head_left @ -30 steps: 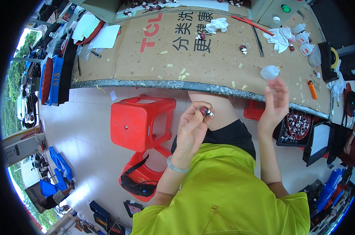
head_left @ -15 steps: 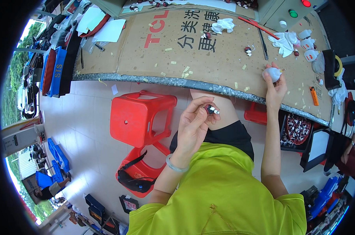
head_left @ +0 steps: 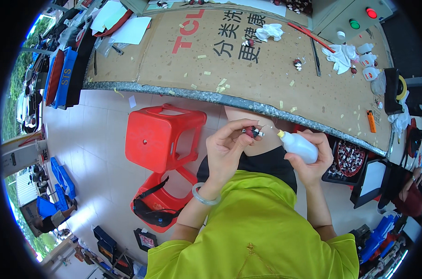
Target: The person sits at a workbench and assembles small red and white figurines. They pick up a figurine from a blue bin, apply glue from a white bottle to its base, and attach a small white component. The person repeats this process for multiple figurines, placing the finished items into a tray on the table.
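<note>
Holding a small figure (head_left: 253, 132) and a squeeze bottle (head_left: 301, 147) mid-frame.
In the head view, pinching the dark-red-and-white figure at centre between thumb and fingertips of the left hand (head_left: 223, 151); gripping the bottle just right of it in the curled right hand (head_left: 318, 163), below the bench (head_left: 173, 69) edge.

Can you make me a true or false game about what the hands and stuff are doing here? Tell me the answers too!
1. The left hand holds a small dark red and white figure. True.
2. No hand holds a bottle. False: the right hand holds a white bottle.
3. The bottle's yellow tip points toward the figure. True.
4. The left wrist is bare. False: it wears a pale bracelet.
5. An orange object lies on the cardboard. True.
</note>
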`<state>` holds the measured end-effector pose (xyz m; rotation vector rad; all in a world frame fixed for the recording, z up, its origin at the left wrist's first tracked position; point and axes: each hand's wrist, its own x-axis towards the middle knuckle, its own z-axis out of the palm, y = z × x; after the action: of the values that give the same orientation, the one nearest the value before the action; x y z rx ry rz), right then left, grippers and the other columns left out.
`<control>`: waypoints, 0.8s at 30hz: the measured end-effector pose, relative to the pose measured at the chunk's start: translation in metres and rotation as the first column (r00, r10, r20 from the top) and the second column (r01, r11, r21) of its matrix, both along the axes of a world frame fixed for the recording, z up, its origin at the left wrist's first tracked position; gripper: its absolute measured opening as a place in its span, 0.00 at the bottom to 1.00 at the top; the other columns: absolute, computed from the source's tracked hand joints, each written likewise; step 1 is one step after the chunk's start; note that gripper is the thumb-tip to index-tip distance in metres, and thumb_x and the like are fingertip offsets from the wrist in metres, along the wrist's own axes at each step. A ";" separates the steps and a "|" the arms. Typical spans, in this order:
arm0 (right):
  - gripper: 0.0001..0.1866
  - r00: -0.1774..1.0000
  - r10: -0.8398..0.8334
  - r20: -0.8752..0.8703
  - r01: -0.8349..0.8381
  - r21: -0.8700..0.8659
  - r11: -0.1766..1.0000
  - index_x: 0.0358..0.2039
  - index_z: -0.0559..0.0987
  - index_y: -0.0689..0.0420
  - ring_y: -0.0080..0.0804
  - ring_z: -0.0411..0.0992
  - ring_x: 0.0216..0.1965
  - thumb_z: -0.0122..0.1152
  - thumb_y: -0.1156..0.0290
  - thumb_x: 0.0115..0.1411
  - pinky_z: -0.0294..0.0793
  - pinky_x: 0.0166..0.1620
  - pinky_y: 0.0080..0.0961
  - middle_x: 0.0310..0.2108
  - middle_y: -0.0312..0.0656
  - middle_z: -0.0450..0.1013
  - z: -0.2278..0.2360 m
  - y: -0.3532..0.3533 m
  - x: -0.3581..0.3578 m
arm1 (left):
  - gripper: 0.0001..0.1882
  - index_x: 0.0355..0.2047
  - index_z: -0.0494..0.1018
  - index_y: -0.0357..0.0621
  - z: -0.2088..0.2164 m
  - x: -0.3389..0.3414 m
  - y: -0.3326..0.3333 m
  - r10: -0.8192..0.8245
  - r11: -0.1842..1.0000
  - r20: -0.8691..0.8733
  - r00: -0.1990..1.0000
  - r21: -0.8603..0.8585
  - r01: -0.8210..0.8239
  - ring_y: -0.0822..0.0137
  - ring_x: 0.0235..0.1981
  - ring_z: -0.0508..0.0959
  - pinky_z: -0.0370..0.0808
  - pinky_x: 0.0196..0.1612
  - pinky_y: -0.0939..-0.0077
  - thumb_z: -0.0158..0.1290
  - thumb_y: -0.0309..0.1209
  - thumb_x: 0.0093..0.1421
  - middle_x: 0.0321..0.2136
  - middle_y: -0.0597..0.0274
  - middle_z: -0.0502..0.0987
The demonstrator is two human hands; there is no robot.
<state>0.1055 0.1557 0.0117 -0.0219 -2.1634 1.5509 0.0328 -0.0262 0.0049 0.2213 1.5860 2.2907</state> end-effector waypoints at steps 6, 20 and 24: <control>0.24 0.989 -0.013 -0.149 0.047 0.223 0.974 0.34 0.76 0.67 0.35 0.77 0.28 0.76 0.73 0.36 0.73 0.31 0.23 0.25 0.49 0.76 0.011 -0.006 -0.005 | 0.13 0.43 0.72 0.30 -0.001 -0.001 -0.008 0.012 1.000 -0.018 1.000 0.014 -0.012 0.75 0.33 0.75 0.71 0.39 0.83 0.51 0.24 0.59 0.36 0.58 0.76; 0.24 0.982 0.063 -0.179 -0.007 0.300 0.954 0.34 0.78 0.67 0.38 0.77 0.26 0.76 0.76 0.34 0.74 0.29 0.23 0.26 0.50 0.76 0.019 -0.011 -0.011 | 0.16 0.42 0.72 0.33 0.003 -0.001 -0.007 0.029 0.999 -0.076 0.997 -0.040 -0.032 0.78 0.30 0.71 0.70 0.36 0.85 0.53 0.34 0.59 0.34 0.57 0.78; 0.23 0.981 0.072 -0.182 -0.016 0.295 0.955 0.33 0.78 0.67 0.38 0.77 0.26 0.76 0.76 0.34 0.74 0.28 0.23 0.26 0.49 0.76 0.019 -0.011 -0.012 | 0.13 0.43 0.72 0.30 0.005 -0.001 -0.009 0.005 1.000 -0.055 0.998 0.000 -0.005 0.75 0.36 0.73 0.70 0.42 0.82 0.52 0.26 0.59 0.35 0.57 0.77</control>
<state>0.0938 0.1444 0.0309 0.2635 -2.2268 1.1861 0.0313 -0.0354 0.0097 0.2837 1.6148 2.3073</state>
